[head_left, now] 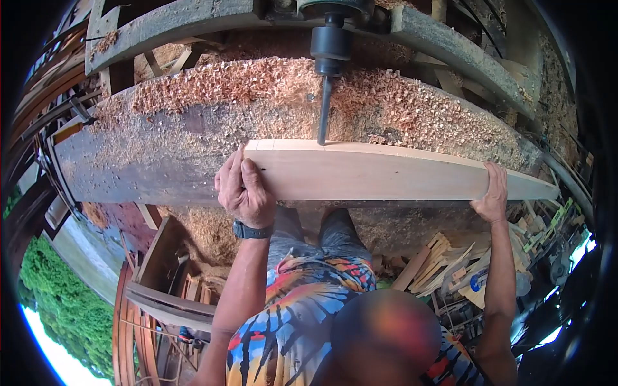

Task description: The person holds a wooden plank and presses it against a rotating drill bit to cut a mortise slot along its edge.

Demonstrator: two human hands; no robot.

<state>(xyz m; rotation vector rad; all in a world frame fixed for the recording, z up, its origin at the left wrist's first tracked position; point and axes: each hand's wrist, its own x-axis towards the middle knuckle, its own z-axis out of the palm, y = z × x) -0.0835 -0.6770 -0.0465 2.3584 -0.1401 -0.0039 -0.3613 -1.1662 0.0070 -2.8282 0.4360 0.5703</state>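
A long, pale wooden board (373, 174) with a gently curved, tapering outline lies across the work table. My left hand (246, 190), with a dark watch on its wrist, grips the board's left end, thumb against the broad face. Near the tapered right end, my right hand (493, 193) holds the board, with fingers over its far edge and thumb below. Between the hands, a long drill bit (325, 109) hangs from a black chuck (331, 45). Its tip meets the board's narrow far edge, where faint pencil lines show; how deep it sits I cannot tell.
Reddish wood shavings (257, 77) cover the far half of the dark table (129, 167). Grey wooden beams (174, 32) run behind the chuck. Offcuts (444, 264) are piled at lower right. A wooden frame (161, 257) and upright planks stand at lower left.
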